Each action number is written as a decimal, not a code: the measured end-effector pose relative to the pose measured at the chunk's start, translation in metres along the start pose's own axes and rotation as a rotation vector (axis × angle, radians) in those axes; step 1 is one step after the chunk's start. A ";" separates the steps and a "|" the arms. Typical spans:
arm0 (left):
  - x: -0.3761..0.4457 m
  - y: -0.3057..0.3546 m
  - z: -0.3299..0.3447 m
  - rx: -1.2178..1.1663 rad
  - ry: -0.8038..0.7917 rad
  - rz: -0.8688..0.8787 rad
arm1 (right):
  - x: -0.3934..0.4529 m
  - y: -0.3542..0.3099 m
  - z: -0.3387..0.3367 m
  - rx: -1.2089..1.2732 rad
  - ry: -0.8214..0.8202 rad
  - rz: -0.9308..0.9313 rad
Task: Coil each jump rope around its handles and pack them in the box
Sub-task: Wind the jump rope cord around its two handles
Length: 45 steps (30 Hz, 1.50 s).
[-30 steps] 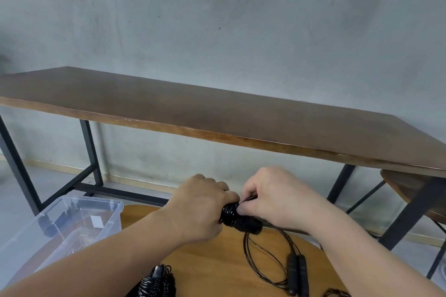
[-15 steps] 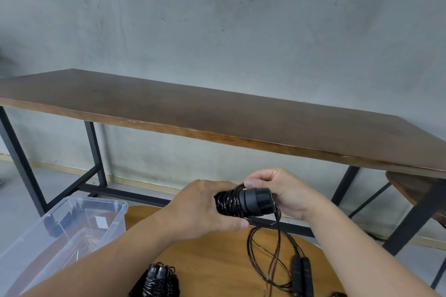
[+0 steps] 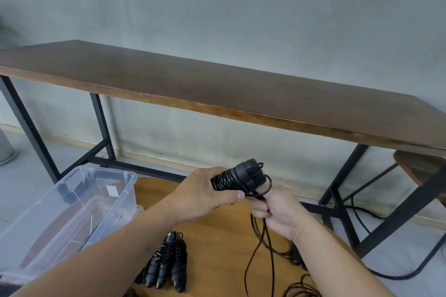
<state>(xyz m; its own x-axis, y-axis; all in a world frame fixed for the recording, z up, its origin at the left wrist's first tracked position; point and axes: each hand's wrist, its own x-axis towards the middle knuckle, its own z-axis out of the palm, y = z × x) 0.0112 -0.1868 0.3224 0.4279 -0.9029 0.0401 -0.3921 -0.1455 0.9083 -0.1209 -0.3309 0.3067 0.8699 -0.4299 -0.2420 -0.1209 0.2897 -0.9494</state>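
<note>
Left hand (image 3: 205,194) wrapped round the pair of black handles (image 3: 237,176), thumb laid along their near side; the handles are held together as one bundle above the round wooden table (image 3: 217,231). Right hand (image 3: 277,210) just below and to the right of the handle tips, its fingers curled closed on the thin black rope (image 3: 257,248), one loop of which passes round a raised finger beside the caps. Long axis of the handles runs from lower left, inside the left fist, up to the right, with the capped ends pointing toward the right hand; that hand is therefore the nearer one to the free end of the bundle. Several turns of rope already lie tight and glossy on the exposed part of the handles next to the left knuckles; the caps themselves are bare. The unwound rope drops from the right hand in slack strands onto the table, so the next turn would probably be carried over the tips by the right hand while the left keeps the bundle steady. Coiled ropes (image 3: 166,263), two or three as far as can be told, lie on the table near the left forearm, wound in the same way. Clear plastic box (image 3: 72,202) stands at the left, touching the table's edge, open at the top; what it contains cannot be made out
</note>
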 end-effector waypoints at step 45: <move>-0.041 -0.035 0.029 0.394 -0.439 -0.025 | -0.012 0.009 -0.012 -0.589 -0.326 0.190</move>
<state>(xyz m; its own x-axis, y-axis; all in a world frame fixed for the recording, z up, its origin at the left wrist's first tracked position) -0.0160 -0.1562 0.2771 0.0966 -0.9680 -0.2318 -0.6953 -0.2323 0.6802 -0.1379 -0.3338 0.2988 0.8961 -0.1121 -0.4294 -0.4438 -0.2172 -0.8694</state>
